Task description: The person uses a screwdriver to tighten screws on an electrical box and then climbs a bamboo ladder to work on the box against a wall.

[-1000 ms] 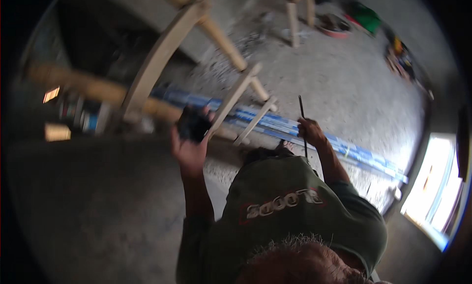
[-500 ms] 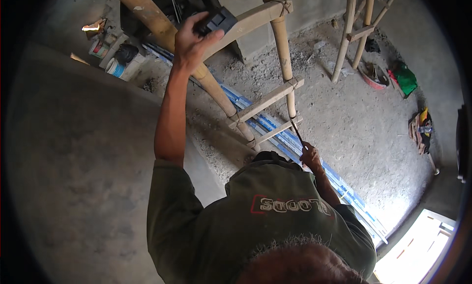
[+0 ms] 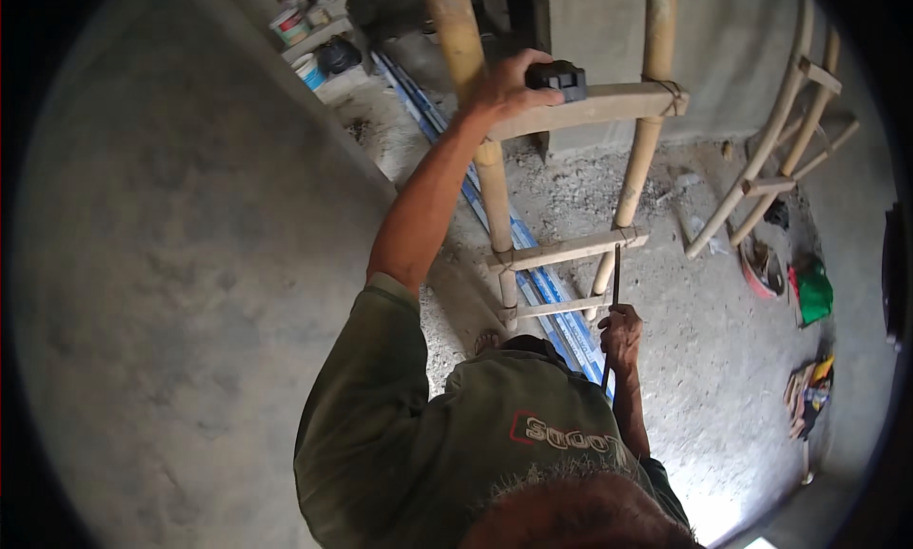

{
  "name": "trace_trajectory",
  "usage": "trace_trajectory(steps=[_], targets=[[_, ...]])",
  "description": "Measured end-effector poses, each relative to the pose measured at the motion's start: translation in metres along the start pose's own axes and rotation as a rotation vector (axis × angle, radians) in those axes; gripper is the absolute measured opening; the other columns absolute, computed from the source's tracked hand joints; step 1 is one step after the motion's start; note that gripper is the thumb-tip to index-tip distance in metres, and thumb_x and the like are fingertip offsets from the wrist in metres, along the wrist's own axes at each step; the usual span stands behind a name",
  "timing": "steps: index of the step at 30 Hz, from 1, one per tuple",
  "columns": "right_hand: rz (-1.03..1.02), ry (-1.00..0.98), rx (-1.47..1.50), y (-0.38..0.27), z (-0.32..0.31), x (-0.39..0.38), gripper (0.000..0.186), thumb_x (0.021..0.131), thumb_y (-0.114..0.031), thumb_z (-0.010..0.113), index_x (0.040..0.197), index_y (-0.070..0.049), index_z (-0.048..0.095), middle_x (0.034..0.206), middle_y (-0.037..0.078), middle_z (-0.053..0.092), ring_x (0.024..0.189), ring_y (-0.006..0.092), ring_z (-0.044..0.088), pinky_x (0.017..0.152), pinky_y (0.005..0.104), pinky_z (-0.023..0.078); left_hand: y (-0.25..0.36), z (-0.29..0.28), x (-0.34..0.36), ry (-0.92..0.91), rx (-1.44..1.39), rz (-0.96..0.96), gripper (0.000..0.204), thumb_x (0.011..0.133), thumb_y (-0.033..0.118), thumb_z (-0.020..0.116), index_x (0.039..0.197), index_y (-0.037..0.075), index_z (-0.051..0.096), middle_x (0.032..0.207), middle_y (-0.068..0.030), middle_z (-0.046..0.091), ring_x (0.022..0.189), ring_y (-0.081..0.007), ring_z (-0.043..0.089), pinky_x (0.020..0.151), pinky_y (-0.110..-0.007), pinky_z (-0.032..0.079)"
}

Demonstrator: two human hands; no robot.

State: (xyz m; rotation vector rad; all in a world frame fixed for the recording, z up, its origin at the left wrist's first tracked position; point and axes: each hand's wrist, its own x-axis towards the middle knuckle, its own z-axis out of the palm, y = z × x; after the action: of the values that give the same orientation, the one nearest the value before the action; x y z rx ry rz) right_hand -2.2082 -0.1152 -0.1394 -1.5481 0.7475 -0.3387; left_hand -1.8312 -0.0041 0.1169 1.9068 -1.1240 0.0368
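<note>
My left hand (image 3: 514,93) is closed around a black boxy object (image 3: 559,79), beside the left pole of a bamboo ladder (image 3: 656,36) and over the left end of its upper wooden rung (image 3: 609,107). What kind of object it is, I cannot make out. Lower down, my right hand (image 3: 621,335) grips a thin dark rod (image 3: 616,278). The rod stands nearly upright, its top close to the right end of a lower rung (image 3: 571,251); whether they touch is unclear. Cord or wire binds the rungs to the poles.
Long blue-and-white strips (image 3: 561,321) lie on the rubble-strewn floor behind the ladder. A grey wall (image 3: 190,264) fills the left side. At right stand another pole frame (image 3: 770,183), a red basin (image 3: 761,269) and a green bag (image 3: 813,292). Buckets (image 3: 306,71) sit far left.
The view has turned, so the ladder appears farther right and more upright. The rod has swung from leaning left to nearly vertical. Both hands keep their holds.
</note>
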Motion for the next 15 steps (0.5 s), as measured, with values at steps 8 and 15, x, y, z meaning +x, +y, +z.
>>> trace_trajectory(steps=[8, 15], targets=[[-0.717, 0.142, -0.228, -0.149, 0.025, 0.028, 0.023, 0.101, -0.009, 0.049, 0.122, 0.000, 0.050, 0.064, 0.008, 0.063, 0.053, 0.0126, 0.063, 0.041, 0.0263, 0.045, 0.002, -0.001, -0.001, 0.002, 0.023, -0.046, 0.078, 0.065, 0.038, 0.079, 0.129, -0.001, 0.058, 0.115, -0.0204, 0.067, 0.105, -0.0289, 0.065, 0.091, -0.036, 0.050], [-0.719, 0.211, -0.028, -0.175, 0.053, 0.044, 0.014, 0.101, -0.015, 0.055, 0.106, -0.002, 0.054, 0.063, 0.004, 0.061, 0.055, 0.0056, 0.053, 0.050, 0.0238, 0.041, 0.001, 0.001, 0.001, -0.052, -0.097, -0.007, 0.074, 0.065, 0.032, 0.077, 0.130, 0.002, 0.059, 0.123, -0.0196, 0.064, 0.114, -0.0308, 0.061, 0.099, -0.036, 0.046]])
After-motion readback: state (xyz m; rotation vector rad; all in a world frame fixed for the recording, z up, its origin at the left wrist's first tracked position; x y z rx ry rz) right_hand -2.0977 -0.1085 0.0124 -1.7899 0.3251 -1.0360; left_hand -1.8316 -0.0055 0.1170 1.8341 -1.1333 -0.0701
